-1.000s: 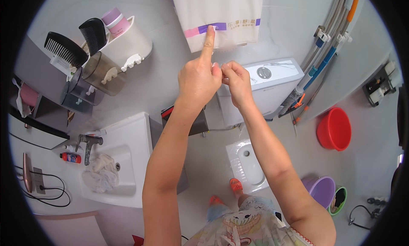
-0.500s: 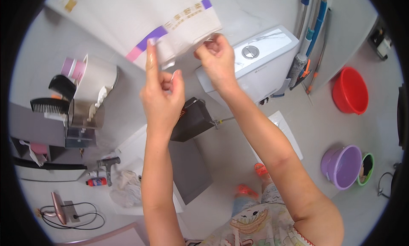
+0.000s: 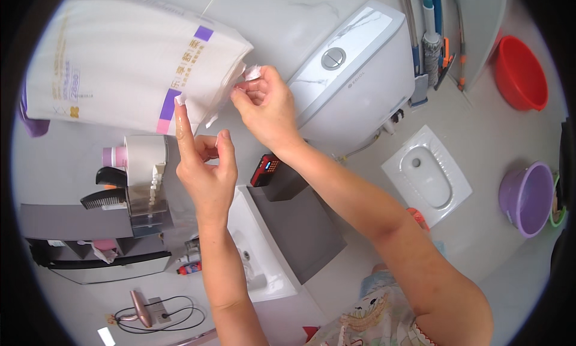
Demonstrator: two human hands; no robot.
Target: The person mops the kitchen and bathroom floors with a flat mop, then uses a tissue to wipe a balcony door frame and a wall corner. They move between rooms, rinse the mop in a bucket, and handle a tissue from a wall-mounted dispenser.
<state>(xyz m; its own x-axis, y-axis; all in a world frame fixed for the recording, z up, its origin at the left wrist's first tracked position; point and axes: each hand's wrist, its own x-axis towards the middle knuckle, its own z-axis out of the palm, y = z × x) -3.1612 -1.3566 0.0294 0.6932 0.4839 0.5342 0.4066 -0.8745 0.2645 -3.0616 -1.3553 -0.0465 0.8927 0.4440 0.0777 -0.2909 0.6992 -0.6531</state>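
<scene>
The pack (image 3: 126, 64), a wrinkled white film block with purple and pink patches, is extending beyond the left hand (image 3: 203, 130) and left of the right hand (image 3: 246, 85); ragged film is projecting from its edge between them. The left hand is standing half open, gripping nothing visible: index extending with a white scrap (image 3: 181, 99) on its tip, other fingers curling. The right hand is bending its fingers toward the thumb; a crumpled piece (image 3: 252, 73) is showing there, grip undeterminable. Black combs (image 3: 103, 198) are protruding left of the left hand; a white basin (image 3: 270, 268) is sitting below it. A glossy tank (image 3: 360, 88) is standing right of the right hand.
</scene>
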